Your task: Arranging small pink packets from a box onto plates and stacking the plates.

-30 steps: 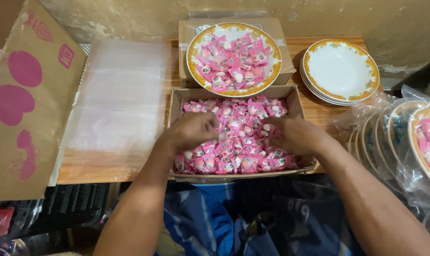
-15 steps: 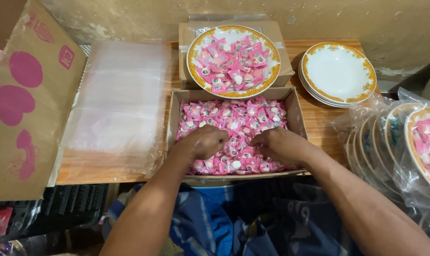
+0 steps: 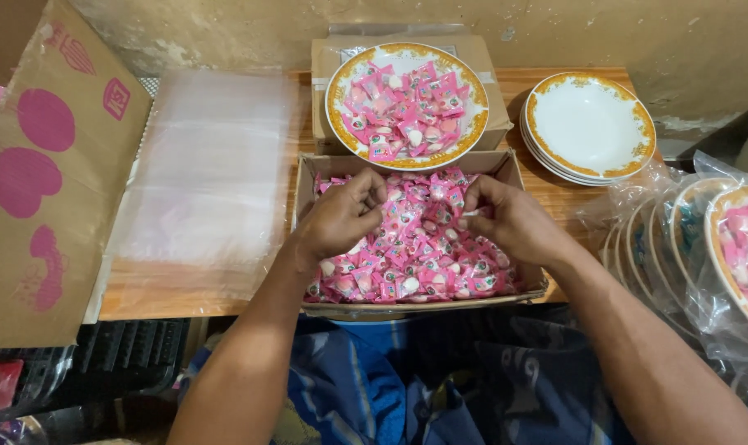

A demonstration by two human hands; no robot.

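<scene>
Left hand (image 3: 341,221) and right hand (image 3: 506,221), fingers curled, pinch pink candies (image 3: 415,255) in the cardboard box (image 3: 506,165) at centre; a candy-filled plate (image 3: 407,103) at 12 o'clock

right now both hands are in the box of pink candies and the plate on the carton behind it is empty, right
Not quite: the plate on the carton behind the box is heaped with pink candies, as the head view shows. Both the left hand and right hand are in the box.

Pink-and-white wrapped candies (image 3: 423,247) fill my brown cardboard box (image 3: 506,169); my white plates (image 3: 590,124) wear gold-patterned rims.
</scene>
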